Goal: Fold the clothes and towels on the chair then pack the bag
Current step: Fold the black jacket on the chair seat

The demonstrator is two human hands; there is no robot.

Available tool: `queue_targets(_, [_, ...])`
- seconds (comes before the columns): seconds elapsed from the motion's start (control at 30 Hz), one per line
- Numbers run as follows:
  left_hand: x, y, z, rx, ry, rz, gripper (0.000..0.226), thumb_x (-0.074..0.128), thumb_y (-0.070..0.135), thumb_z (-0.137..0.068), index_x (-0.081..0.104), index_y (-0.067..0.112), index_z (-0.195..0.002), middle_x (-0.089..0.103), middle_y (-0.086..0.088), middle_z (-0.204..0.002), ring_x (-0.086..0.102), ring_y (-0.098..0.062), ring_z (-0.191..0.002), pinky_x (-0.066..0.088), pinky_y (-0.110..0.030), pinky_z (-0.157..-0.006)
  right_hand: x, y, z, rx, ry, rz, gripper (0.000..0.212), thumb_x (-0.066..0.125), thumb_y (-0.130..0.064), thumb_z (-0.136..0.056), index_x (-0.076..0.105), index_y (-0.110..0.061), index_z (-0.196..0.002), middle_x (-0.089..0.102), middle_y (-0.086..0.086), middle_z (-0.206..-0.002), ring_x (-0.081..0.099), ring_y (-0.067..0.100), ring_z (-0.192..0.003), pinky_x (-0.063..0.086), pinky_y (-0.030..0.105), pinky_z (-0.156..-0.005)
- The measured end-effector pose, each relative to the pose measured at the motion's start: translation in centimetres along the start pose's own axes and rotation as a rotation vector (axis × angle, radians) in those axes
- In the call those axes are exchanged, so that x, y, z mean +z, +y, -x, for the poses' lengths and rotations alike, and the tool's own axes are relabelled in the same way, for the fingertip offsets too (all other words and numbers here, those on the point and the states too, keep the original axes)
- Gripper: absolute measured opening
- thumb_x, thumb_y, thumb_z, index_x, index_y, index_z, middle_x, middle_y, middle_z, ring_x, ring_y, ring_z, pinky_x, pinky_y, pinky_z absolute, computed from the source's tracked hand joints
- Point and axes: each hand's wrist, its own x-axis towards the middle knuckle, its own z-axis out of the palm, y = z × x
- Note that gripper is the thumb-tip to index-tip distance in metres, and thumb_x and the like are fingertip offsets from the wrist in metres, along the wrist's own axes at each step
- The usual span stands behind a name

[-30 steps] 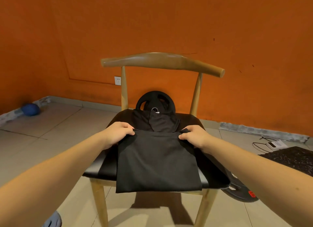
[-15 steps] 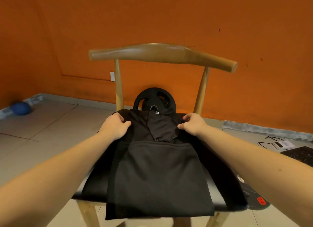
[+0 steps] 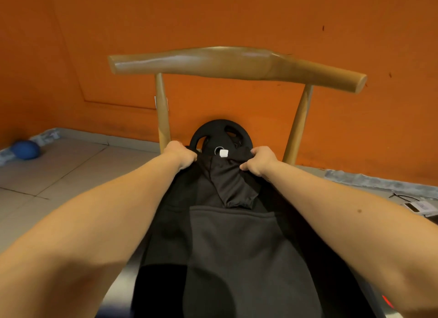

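A black garment (image 3: 237,246) lies spread over the seat of a wooden chair (image 3: 237,61), its near part folded into a flat panel. A small white tag (image 3: 223,153) shows at its far edge. My left hand (image 3: 181,155) grips the garment's far left corner near the chair's left back post. My right hand (image 3: 259,161) grips the far right corner, with bunched cloth under its fingers. Both forearms reach over the garment. No bag is in view.
A black weight plate (image 3: 220,135) leans on the orange wall behind the chair. A blue ball (image 3: 26,150) lies on the tiled floor at the far left. A small white device with cables (image 3: 419,206) sits on the floor at the right.
Both hands have slid from the folded panel's top edge to the garment's far corners by the chair back. The camera has moved closer and looks lower.
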Motion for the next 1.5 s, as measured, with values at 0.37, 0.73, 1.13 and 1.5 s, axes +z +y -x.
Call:
queue_targets(0.37, [-5.6, 1.7, 5.1, 0.21, 0.013, 0.581, 0.033, 0.078, 0.0, -0.074, 0.07, 0.012, -0.103, 0.076, -0.01, -0.103, 0.073, -0.027, -0.1, 0.057, -0.048, -0.096, -7.0, -4.3, 8.5, -0.343, 0.162, -0.14, 0.021, 0.08, -0.014, -0.087, 0.061, -0.016, -0.092, 0.063, -0.004, -0.089, 0.059, 0.008, -0.078, 0.042, 0.024, -0.059])
queue_targets(0.73, [-8.1, -6.1, 22.2, 0.542, -0.147, 0.213, 0.043, 0.072, -0.008, -0.082, 0.061, 0.025, -0.107, 0.071, 0.004, -0.104, 0.068, -0.012, -0.1, 0.056, -0.035, -0.087, -8.1, 1.6, 23.8, -0.436, 0.016, -0.105, 0.028, 0.08, -0.003, -0.08, 0.064, -0.016, -0.098, 0.069, -0.003, -0.095, 0.066, 0.011, -0.089, 0.049, 0.017, -0.068])
queue_targets(1.13, [-5.7, -12.7, 28.3, 0.623, -0.091, -0.193, 0.038, 0.073, 0.023, -0.093, 0.057, 0.04, -0.122, 0.06, 0.02, -0.107, 0.058, -0.005, -0.105, 0.046, -0.02, -0.092, -6.9, 6.8, 30.9, -0.635, -0.091, 0.404, 0.019, 0.077, -0.021, -0.089, 0.066, -0.035, -0.097, 0.062, -0.018, -0.108, 0.052, 0.001, -0.109, 0.047, 0.031, -0.103])
queue_targets(1.5, [-6.2, -15.1, 28.6, 1.049, 0.016, -0.717, 0.018, 0.057, 0.027, -0.094, 0.074, 0.032, -0.1, 0.058, 0.018, -0.111, 0.051, -0.003, -0.103, 0.046, -0.019, -0.094, -7.0, 10.1, 34.1, -0.726, -0.099, 0.668, 0.022, 0.062, -0.022, -0.099, 0.069, -0.03, -0.118, 0.06, -0.015, -0.109, 0.053, 0.005, -0.101, 0.054, 0.02, -0.089])
